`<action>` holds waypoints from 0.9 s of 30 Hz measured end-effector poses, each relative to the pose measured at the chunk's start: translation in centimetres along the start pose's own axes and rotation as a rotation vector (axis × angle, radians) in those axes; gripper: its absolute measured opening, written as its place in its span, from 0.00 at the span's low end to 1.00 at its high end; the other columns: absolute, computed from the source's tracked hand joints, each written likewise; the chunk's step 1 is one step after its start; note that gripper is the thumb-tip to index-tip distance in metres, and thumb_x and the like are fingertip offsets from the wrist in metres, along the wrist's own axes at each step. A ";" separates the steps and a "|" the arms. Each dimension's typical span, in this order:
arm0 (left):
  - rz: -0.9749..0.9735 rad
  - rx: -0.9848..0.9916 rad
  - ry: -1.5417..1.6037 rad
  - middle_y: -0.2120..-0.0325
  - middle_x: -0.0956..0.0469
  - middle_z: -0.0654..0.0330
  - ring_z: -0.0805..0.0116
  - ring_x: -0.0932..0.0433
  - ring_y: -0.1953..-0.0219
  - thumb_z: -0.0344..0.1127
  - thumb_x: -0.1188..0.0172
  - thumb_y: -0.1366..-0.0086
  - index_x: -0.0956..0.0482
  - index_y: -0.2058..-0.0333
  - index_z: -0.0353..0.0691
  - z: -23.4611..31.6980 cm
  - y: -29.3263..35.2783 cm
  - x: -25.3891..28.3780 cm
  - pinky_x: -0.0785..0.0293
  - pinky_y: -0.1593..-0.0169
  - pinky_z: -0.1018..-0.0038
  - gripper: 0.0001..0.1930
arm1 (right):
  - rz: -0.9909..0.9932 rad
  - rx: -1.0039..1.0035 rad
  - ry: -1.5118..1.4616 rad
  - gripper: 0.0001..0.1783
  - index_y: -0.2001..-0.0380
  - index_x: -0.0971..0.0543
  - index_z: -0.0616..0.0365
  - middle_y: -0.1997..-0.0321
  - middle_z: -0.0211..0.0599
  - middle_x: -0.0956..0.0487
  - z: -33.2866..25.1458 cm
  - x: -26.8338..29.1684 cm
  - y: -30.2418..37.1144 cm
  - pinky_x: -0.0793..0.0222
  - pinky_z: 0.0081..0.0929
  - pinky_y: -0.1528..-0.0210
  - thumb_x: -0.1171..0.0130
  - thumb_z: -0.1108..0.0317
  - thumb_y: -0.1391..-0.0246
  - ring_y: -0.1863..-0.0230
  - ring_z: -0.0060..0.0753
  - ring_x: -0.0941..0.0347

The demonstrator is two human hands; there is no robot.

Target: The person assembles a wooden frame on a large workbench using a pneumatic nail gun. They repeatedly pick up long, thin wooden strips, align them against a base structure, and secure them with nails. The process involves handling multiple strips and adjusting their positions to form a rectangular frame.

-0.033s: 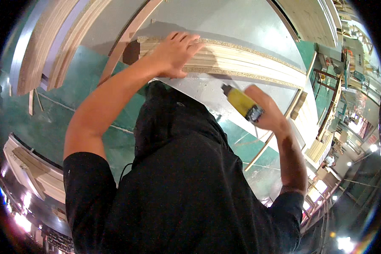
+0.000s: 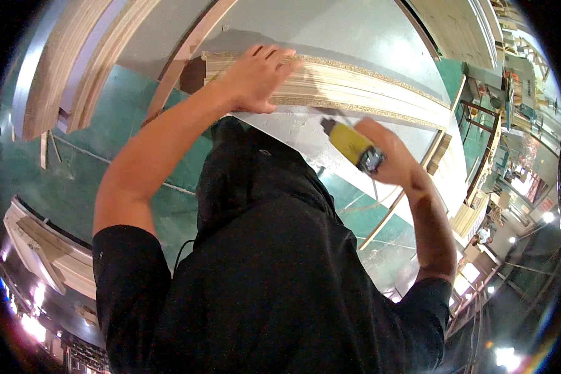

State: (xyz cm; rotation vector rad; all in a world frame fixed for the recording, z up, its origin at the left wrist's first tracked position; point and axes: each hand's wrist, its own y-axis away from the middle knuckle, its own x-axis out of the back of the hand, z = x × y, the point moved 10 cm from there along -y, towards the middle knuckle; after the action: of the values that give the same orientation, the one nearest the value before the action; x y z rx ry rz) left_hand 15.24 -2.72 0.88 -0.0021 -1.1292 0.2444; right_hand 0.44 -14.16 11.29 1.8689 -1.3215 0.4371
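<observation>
A stack of long pale wooden boards (image 2: pixel 361 87), with rough chipboard-like edges on its outer sides, lies across the grey work surface before me. My left hand (image 2: pixel 262 76) rests on the stack's left part, its fingers spread and holding nothing. In front of the stack, on the near side, my right hand (image 2: pixel 388 154) is wrapped round a yellow-and-black handheld tool (image 2: pixel 350 144). The tool's dark nose points up and left toward the boards, apart from them. Motion blurs the tool and right hand, and its exact kind cannot be made out.
More stacked boards (image 2: pixel 75 68) stand at the far left, and others (image 2: pixel 455 31) at the far right. A reddish-brown beam (image 2: pixel 179 59) runs beside the grey surface (image 2: pixel 268 25). Panels (image 2: pixel 50 249) lie at the lower left over the green floor (image 2: pixel 137 168).
My right hand and the yellow-and-black tool have shifted slightly left and up. The left hand stays at nearly the same place on the boards.
</observation>
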 end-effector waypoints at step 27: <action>0.038 0.044 0.037 0.34 0.35 0.54 0.55 0.38 0.32 0.42 0.24 0.59 0.33 0.38 0.45 -0.7 0.2 -0.3 0.42 0.31 0.57 0.47 | -0.311 -0.005 0.125 0.22 0.57 0.22 0.59 0.60 0.48 0.20 -1.5 -2.0 -11.3 0.27 0.43 0.51 0.33 0.70 0.59 0.55 0.57 0.24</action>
State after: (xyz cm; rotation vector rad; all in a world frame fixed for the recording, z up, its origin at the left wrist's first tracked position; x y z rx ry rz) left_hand 15.69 -2.46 0.28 0.0105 -1.0875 0.3020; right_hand 10.13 -10.11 6.39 1.9670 -0.9287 0.3787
